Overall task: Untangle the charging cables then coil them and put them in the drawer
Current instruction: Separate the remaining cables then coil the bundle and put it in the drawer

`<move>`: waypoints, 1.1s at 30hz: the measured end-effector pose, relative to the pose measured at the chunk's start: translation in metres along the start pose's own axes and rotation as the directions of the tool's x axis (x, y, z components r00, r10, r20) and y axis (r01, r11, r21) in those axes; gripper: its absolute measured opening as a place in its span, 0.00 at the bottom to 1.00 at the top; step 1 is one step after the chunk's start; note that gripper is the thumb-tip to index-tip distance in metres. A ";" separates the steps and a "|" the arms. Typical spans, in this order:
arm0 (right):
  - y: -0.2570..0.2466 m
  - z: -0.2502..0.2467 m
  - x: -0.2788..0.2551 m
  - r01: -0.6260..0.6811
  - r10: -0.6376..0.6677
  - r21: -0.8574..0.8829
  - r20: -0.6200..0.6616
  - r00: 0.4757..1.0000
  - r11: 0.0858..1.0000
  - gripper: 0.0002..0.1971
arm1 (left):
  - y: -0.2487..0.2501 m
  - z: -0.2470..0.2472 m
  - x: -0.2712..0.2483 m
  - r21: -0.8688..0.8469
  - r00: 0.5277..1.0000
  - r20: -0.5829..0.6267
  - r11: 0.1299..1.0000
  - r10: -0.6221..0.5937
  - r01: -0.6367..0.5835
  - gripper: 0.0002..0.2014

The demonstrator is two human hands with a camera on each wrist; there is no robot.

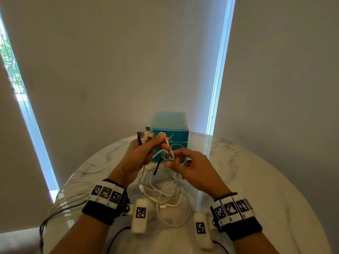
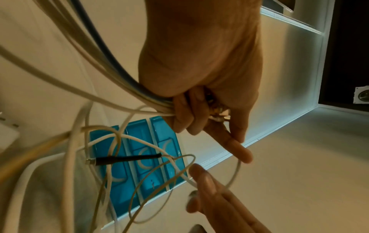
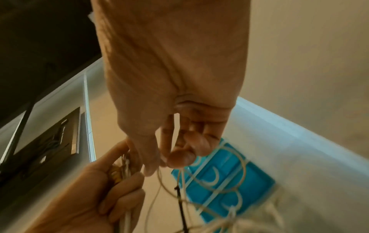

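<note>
My left hand [image 1: 146, 147] is raised in front of the blue drawer unit [image 1: 170, 125] and grips a bundle of cable ends [image 1: 145, 135], USB plugs sticking up above the fist. The left wrist view shows the left hand [image 2: 183, 115] curled round that bundle. My right hand [image 1: 173, 159] pinches a thin white cable loop [image 1: 169, 153] just right of it. In the right wrist view the right hand [image 3: 167, 160] pinches that loop before the drawers [image 3: 223, 181]. A black-tipped cable [image 1: 157, 167] dangles between the hands. The white cable tangle [image 1: 165, 191] lies on the table below.
The round marble table [image 1: 256, 180] carries the drawer unit at its far edge, all drawers shut [image 2: 139, 157]. Several cables [image 1: 60, 200] trail from my left hand over the table's left edge. Blinds and a bright window strip [image 1: 218, 70] stand behind.
</note>
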State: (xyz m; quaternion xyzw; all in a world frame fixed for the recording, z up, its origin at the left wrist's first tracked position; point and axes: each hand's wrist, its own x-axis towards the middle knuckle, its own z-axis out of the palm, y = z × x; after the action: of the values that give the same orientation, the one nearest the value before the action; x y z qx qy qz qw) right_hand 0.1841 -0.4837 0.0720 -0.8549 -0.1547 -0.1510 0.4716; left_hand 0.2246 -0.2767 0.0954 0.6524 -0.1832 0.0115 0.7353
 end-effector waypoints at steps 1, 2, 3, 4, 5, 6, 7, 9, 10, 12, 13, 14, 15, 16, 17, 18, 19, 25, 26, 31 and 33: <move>0.001 0.004 -0.001 0.009 -0.009 -0.009 0.012 1.000 1.000 0.08 | 0.000 0.001 -0.002 0.013 0.999 0.041 1.000 0.001 -0.002 0.18; 0.001 0.006 -0.001 0.018 -0.018 0.007 -0.003 1.000 1.000 0.06 | 0.000 0.001 -0.003 0.022 0.998 0.064 1.000 0.004 -0.005 0.19; 0.000 0.005 -0.001 0.019 -0.018 0.042 -0.045 0.999 0.999 0.06 | -0.001 0.001 -0.003 0.029 0.998 0.064 1.000 0.009 -0.010 0.19; -0.003 0.002 -0.001 0.016 -0.006 0.085 -0.113 0.994 0.996 0.07 | -0.001 0.001 -0.003 0.037 0.999 0.042 0.999 0.014 -0.015 0.20; -0.005 -0.003 0.000 0.009 0.019 0.139 -0.199 0.980 0.990 0.08 | -0.002 0.000 -0.002 0.047 1.000 0.008 0.999 0.013 -0.013 0.21; -0.007 -0.008 0.001 0.003 0.058 0.209 -0.284 0.957 0.978 0.09 | -0.003 -0.002 -0.001 0.070 1.000 -0.016 0.998 0.006 -0.005 0.22; -0.009 -0.012 0.001 0.001 0.104 0.288 -0.346 0.933 0.958 0.09 | -0.004 -0.002 0.000 0.114 1.000 -0.018 0.993 -0.008 0.010 0.23; -0.012 -0.016 0.001 0.011 0.156 0.398 -0.385 0.910 0.917 0.10 | -0.003 0.000 -0.001 0.243 0.998 0.016 0.969 -0.053 0.048 0.22; -0.013 -0.015 0.000 0.020 0.157 0.416 -0.385 0.910 0.909 0.11 | -0.003 0.002 -0.002 0.308 0.997 0.033 0.949 -0.076 0.062 0.19; -0.014 -0.014 -0.001 0.034 0.155 0.440 -0.386 0.910 0.897 0.12 | -0.005 0.006 -0.003 0.397 0.992 0.038 0.913 -0.121 0.096 0.15; -0.015 -0.014 -0.001 0.043 0.159 0.459 -0.394 0.905 0.887 0.12 | -0.007 0.006 -0.002 0.421 0.991 0.030 0.901 -0.132 0.107 0.15; -0.015 -0.016 -0.001 0.060 0.163 0.482 -0.408 0.898 0.874 0.13 | -0.009 0.004 -0.001 0.437 0.991 0.020 0.892 -0.134 0.112 0.16; -0.015 -0.019 -0.001 0.080 0.164 0.498 -0.427 0.889 0.863 0.13 | -0.009 0.003 -0.001 0.450 0.991 0.008 0.886 -0.133 0.115 0.16; -0.014 -0.022 -0.001 0.096 0.164 0.507 -0.444 0.881 0.857 0.13 | -0.011 0.001 -0.001 0.460 0.992 -0.008 0.880 -0.124 0.114 0.15; -0.014 -0.025 -0.001 0.106 0.167 0.516 -0.456 0.874 0.850 0.13 | -0.011 0.000 -0.002 0.465 0.993 -0.024 0.878 -0.111 0.110 0.14; -0.012 -0.028 -0.001 0.113 0.175 0.530 -0.462 0.869 0.840 0.13 | -0.011 -0.001 -0.002 0.469 0.995 -0.038 0.878 -0.094 0.101 0.15; -0.012 -0.029 -0.002 0.114 0.193 0.551 -0.467 0.863 0.827 0.13 | -0.011 -0.001 -0.002 0.476 0.996 -0.053 0.875 -0.076 0.092 0.18; -0.012 -0.031 0.000 0.013 0.392 0.816 -0.291 0.873 0.578 0.14 | -0.016 -0.003 0.003 0.503 0.993 -0.108 0.860 -0.039 0.088 0.20; -0.013 -0.033 0.000 0.007 0.408 0.865 -0.244 0.880 0.501 0.15 | -0.017 -0.004 0.004 0.498 0.993 -0.107 0.861 -0.052 0.099 0.18; -0.011 -0.042 -0.001 0.019 0.378 0.965 -0.120 0.918 0.260 0.16 | -0.014 -0.006 -0.001 0.559 0.996 -0.039 0.824 -0.085 0.092 0.21; -0.005 -0.045 -0.001 0.046 0.405 0.966 -0.151 0.902 0.256 0.16 | -0.010 -0.009 -0.002 0.540 0.998 -0.037 0.839 -0.049 0.061 0.20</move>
State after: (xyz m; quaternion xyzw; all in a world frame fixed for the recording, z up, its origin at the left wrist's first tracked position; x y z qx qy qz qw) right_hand 0.1764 -0.5193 0.0984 -0.3654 -0.0208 -0.1297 0.9215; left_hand 0.2275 -0.2695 0.0842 0.8380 -0.1456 0.0488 0.5236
